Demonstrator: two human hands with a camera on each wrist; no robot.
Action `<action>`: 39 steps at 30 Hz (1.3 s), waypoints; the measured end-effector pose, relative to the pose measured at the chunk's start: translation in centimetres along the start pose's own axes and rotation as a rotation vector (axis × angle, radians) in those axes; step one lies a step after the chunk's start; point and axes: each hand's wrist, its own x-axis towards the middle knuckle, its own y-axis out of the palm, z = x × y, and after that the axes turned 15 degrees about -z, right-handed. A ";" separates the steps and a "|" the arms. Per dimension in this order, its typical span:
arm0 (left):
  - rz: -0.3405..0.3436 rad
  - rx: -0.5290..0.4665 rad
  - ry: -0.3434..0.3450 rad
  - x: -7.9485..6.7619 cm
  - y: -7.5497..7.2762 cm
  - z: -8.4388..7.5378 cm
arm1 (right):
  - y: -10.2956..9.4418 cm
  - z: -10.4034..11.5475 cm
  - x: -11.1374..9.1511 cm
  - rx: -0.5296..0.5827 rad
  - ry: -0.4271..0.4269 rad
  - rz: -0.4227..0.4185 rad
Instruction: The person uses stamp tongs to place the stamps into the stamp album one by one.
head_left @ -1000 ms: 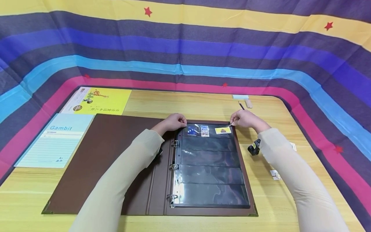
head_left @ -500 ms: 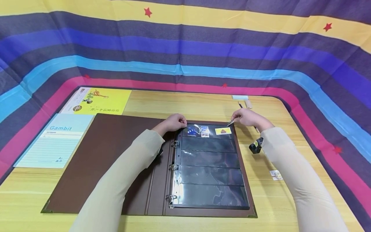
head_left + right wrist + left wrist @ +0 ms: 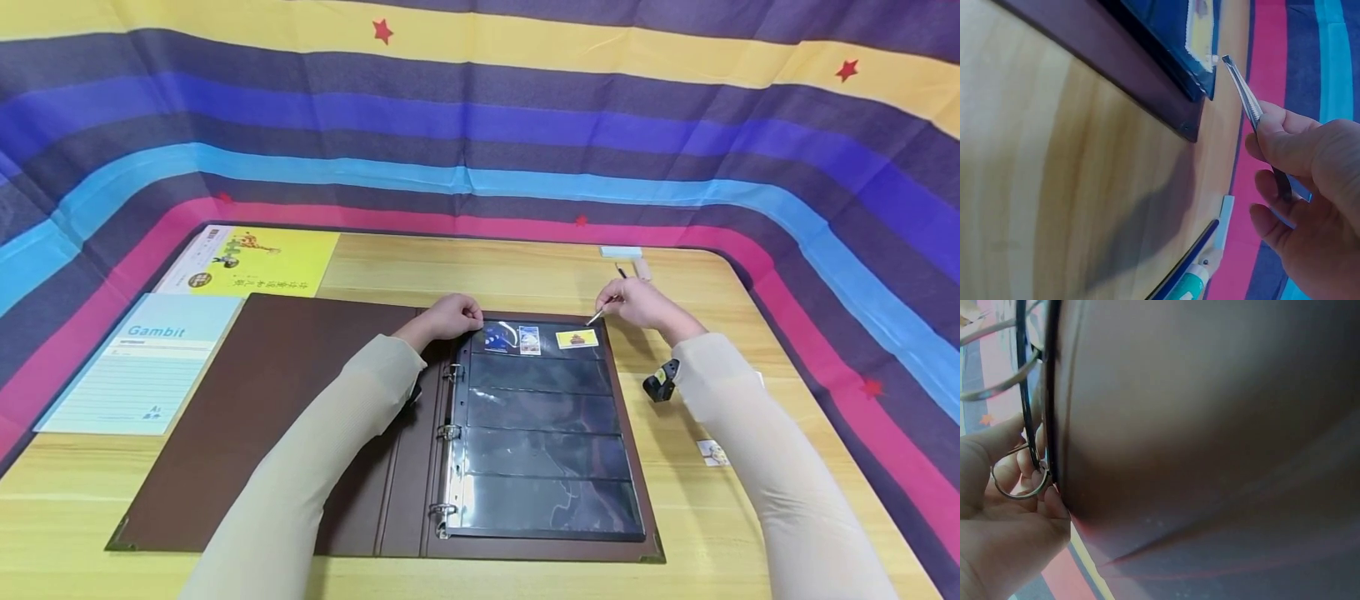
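Note:
A brown ring binder (image 3: 322, 350) lies spread on the table, with a black pocket page (image 3: 547, 454) on its right side. My left hand (image 3: 450, 317) pinches the page's top left corner; in the left wrist view its fingers are beside a binder ring (image 3: 1022, 494). My right hand (image 3: 1310, 162) holds metal tweezers (image 3: 1249, 100) between thumb and fingers, tips close to the page's top right edge. In the top pocket sit a blue stamp (image 3: 497, 338), a narrow blue-and-white stamp (image 3: 529, 340) and, under the tweezers, a yellow stamp (image 3: 577, 339).
At the left lie a light blue notebook (image 3: 150, 367) and a yellow booklet (image 3: 292, 258). Beyond my right hand are a pale blue block (image 3: 621, 252) and a dark, thin stick (image 3: 1185, 259). A small picture stamp (image 3: 712, 452) lies near my right sleeve.
My right hand has lifted the tweezers slightly away from the page's corner, then shifted a little left. The left hand stays at the page's top corner.

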 end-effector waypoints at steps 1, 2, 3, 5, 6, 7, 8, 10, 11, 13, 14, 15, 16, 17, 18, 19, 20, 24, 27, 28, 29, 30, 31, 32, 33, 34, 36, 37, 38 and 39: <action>0.000 -0.002 0.000 0.0 0.0 0.0 | 0.1 0.0 0.0 -0.002 -0.015 0.002; 0.000 -0.004 0.000 0.0 0.0 0.0 | 0.1 0.0 0.0 -0.006 -0.028 0.001; 0.000 -0.005 0.000 0.0 0.0 0.0 | 0.2 -0.1 0.0 -0.008 -0.044 0.001; 0.001 -0.008 -0.004 -0.1 0.0 -0.1 | 0.3 -0.1 -0.1 -0.011 -0.074 0.001; 0.001 -0.008 -0.005 -0.1 0.0 -0.1 | 0.4 -0.2 -0.1 -0.013 -0.086 0.002; 0.001 -0.008 -0.006 -0.1 -0.1 -0.1 | 0.4 -0.3 -0.1 -0.017 -0.095 0.004; 0.001 -0.008 -0.007 -0.2 -0.1 -0.1 | 0.4 -0.3 -0.2 -0.021 -0.100 0.010; 0.000 -0.007 -0.007 -0.2 0.0 -0.1 | 0.4 -0.4 -0.2 -0.027 -0.105 0.024; -0.001 -0.007 -0.007 -0.2 0.0 -0.1 | 0.4 -0.4 -0.2 -0.029 -0.103 0.035; -0.003 -0.006 -0.008 -0.2 0.0 -0.1 | 0.4 -0.4 -0.2 -0.027 -0.094 0.055; -0.004 -0.007 -0.009 -0.1 0.0 -0.1 | 0.3 -0.4 -0.2 -0.026 -0.088 0.065; -0.005 -0.007 -0.010 -0.1 0.0 -0.1 | 0.3 -0.4 -0.2 -0.024 -0.083 0.068; -0.006 -0.008 -0.011 -0.1 0.0 -0.1 | 0.2 -0.4 -0.3 -0.023 -0.075 0.067; -0.006 -0.009 -0.013 -0.1 0.0 -0.2 | 0.2 -0.3 -0.3 -0.023 -0.066 0.059; -0.005 -0.008 -0.009 -0.1 0.0 -0.2 | 0.1 -0.2 -0.3 -0.026 -0.060 0.044; -0.004 -0.004 -0.005 -0.1 0.0 -0.2 | 0.0 -0.2 -0.3 -0.032 -0.051 0.024; -0.003 -0.003 -0.002 -0.1 -0.1 -0.2 | -0.1 -0.1 -0.4 -0.047 -0.042 -0.002; -0.024 0.011 0.021 -0.2 -0.4 -0.3 | -0.9 0.5 -0.8 -0.097 -0.011 -0.080; -0.073 0.000 0.076 -0.5 -0.7 -0.6 | -1.4 1.0 -1.4 -0.111 0.006 -0.097; -0.084 -0.008 0.109 -0.7 -0.8 -0.7 | -1.6 1.2 -1.6 -0.108 0.012 -0.101; -0.092 -0.009 0.147 -0.9 -0.9 -0.9 | -1.8 1.3 -1.9 -0.103 0.007 -0.102; -0.093 -0.011 0.187 -1.2 -0.9 -1.1 | -1.9 1.4 -2.2 -0.098 0.000 -0.103; -0.090 0.001 0.231 -1.5 -1.0 -1.4 | -2.0 1.5 -2.5 -0.094 -0.003 -0.104; -0.086 0.024 0.272 -1.8 -1.0 -1.5 | -2.1 1.7 -2.8 -0.089 -0.007 -0.105; -0.078 0.046 0.310 -2.2 -1.0 -1.7 | -2.2 1.8 -3.1 -0.081 -0.011 -0.104; -0.070 0.073 0.340 -2.6 -1.0 -1.8 | -2.3 1.9 -3.5 -0.076 -0.017 -0.105; -0.049 0.132 0.377 -3.3 -0.9 -1.9 | -2.5 2.1 -4.2 -0.066 -0.022 -0.105; -0.040 0.163 0.382 -3.7 -0.8 -1.9 | -2.6 2.2 -4.7 -0.063 -0.021 -0.103; -0.025 0.190 0.377 -4.0 -0.8 -1.9 | -2.7 2.2 -5.1 -0.057 -0.020 -0.105; -0.007 0.210 0.370 -4.3 -0.7 -1.8 | -2.8 2.2 -5.6 -0.052 -0.021 -0.110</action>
